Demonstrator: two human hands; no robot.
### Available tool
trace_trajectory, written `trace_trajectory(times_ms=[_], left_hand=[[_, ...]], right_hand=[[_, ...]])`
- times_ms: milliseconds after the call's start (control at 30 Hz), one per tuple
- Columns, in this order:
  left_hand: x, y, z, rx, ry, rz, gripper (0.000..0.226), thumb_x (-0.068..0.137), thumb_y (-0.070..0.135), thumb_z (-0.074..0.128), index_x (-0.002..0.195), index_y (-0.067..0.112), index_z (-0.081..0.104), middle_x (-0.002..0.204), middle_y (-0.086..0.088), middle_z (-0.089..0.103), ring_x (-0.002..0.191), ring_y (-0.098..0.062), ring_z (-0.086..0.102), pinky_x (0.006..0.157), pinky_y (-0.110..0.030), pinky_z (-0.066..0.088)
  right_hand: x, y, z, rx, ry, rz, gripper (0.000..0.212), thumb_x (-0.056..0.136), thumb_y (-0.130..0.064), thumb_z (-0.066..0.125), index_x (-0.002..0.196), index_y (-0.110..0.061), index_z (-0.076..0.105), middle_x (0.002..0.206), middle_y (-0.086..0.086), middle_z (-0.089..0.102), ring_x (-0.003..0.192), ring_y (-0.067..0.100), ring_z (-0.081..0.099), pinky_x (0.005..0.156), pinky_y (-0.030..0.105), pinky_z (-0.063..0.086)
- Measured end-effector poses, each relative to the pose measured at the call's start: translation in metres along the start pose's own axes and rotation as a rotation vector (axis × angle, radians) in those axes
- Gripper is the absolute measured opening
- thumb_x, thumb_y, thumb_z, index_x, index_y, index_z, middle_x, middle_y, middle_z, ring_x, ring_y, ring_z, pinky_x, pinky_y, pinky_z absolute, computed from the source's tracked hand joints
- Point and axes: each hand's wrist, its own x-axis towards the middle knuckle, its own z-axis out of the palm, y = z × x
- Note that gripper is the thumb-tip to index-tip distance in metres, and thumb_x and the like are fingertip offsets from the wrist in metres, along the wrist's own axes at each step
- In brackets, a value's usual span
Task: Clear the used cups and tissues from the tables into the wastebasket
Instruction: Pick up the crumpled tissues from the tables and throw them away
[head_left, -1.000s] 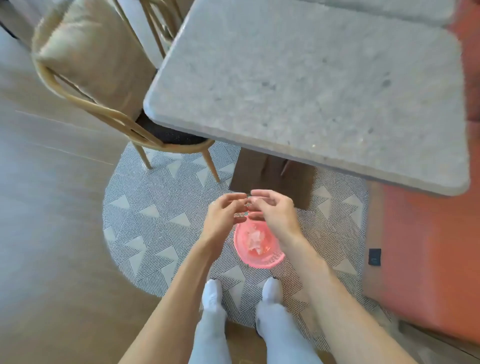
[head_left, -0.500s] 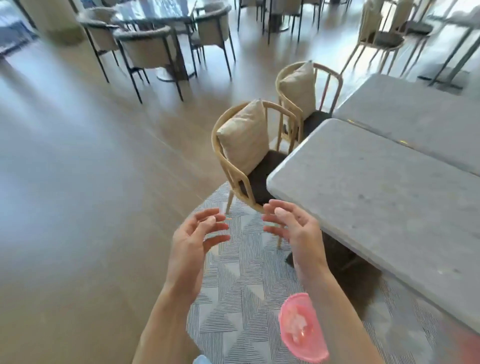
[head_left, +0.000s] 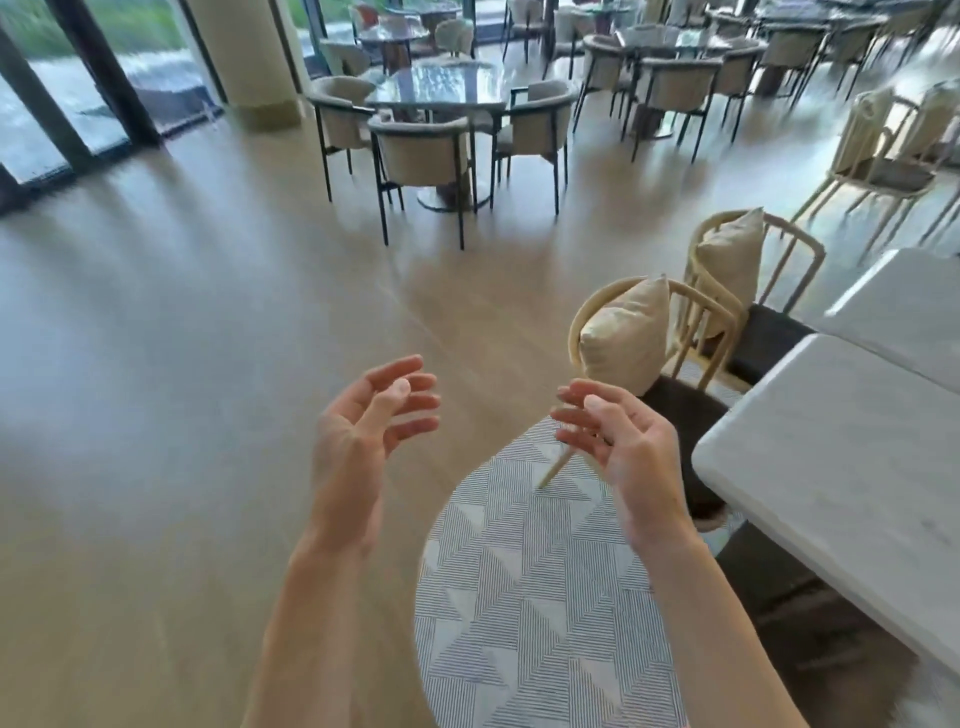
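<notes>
My left hand (head_left: 366, 436) and right hand (head_left: 618, 441) float apart, palms facing, fingers loosely spread, holding nothing. Right of my right hand lies the pale grey marble table (head_left: 831, 467); beneath, the grey triangle-patterned rug (head_left: 524, 597). The wastebasket isn't visible.

Head-worn view, looking forward and down (wide-angle), near floor (head_left: 156, 389)

Two bare forearms, sleeveless, no rings.
</notes>
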Motion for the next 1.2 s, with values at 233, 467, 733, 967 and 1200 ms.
trace_trajectory(times_ms=[233, 467, 733, 967, 1200], left_hand=[[0.097, -0.013, 0.004, -0.003, -0.053, -0.023, 0.023, 0.102, 0.003, 0.05, 0.111, 0.005, 0.071, 0.099, -0.011, 0.075, 0.09, -0.026, 0.071, 0.079, -0.032, 0.06], [0.239, -0.032, 0.035, 0.012, -0.09, -0.033, 0.017, 0.098, 0.009, 0.06, 0.111, 0.007, 0.071, 0.103, -0.014, 0.075, 0.093, -0.028, 0.071, 0.078, -0.035, 0.061], [0.4, -0.011, 0.074, 0.005, -0.087, 0.034, 0.033, 0.088, 0.023, 0.059, 0.114, 0.006, 0.07, 0.105, -0.015, 0.075, 0.094, -0.03, 0.072, 0.079, -0.034, 0.06], [0.542, -0.021, 0.087, -0.004, -0.091, 0.047, 0.021, 0.101, 0.009, 0.052, 0.112, 0.005, 0.071, 0.103, -0.015, 0.074, 0.094, -0.03, 0.071, 0.08, -0.034, 0.061], [0.721, -0.047, 0.136, -0.078, -0.227, 0.016, 0.03, 0.089, 0.022, 0.059, 0.113, 0.01, 0.073, 0.106, -0.015, 0.074, 0.095, -0.028, 0.071, 0.08, -0.035, 0.06]], right_hand=[[0.084, 0.003, 0.048, -0.018, -0.019, -0.038, 0.021, 0.102, -0.008, 0.054, 0.111, -0.007, 0.073, 0.106, 0.009, 0.077, 0.101, 0.029, 0.074, 0.09, 0.043, 0.059], [0.238, 0.007, 0.084, 0.037, -0.028, -0.043, 0.022, 0.102, -0.006, 0.054, 0.112, -0.005, 0.073, 0.109, 0.01, 0.077, 0.101, 0.03, 0.074, 0.085, 0.039, 0.06], [0.409, -0.027, 0.132, 0.045, -0.058, -0.073, 0.023, 0.101, -0.003, 0.053, 0.11, -0.003, 0.074, 0.11, 0.013, 0.076, 0.099, 0.034, 0.073, 0.084, 0.042, 0.06], [0.541, -0.029, 0.158, 0.015, 0.005, -0.099, 0.023, 0.101, -0.002, 0.053, 0.111, -0.004, 0.074, 0.11, 0.015, 0.076, 0.097, 0.034, 0.072, 0.081, 0.041, 0.06], [0.694, -0.028, 0.197, -0.033, 0.131, -0.121, 0.023, 0.101, -0.001, 0.054, 0.115, -0.004, 0.072, 0.109, 0.015, 0.076, 0.103, 0.037, 0.071, 0.082, 0.041, 0.061]])
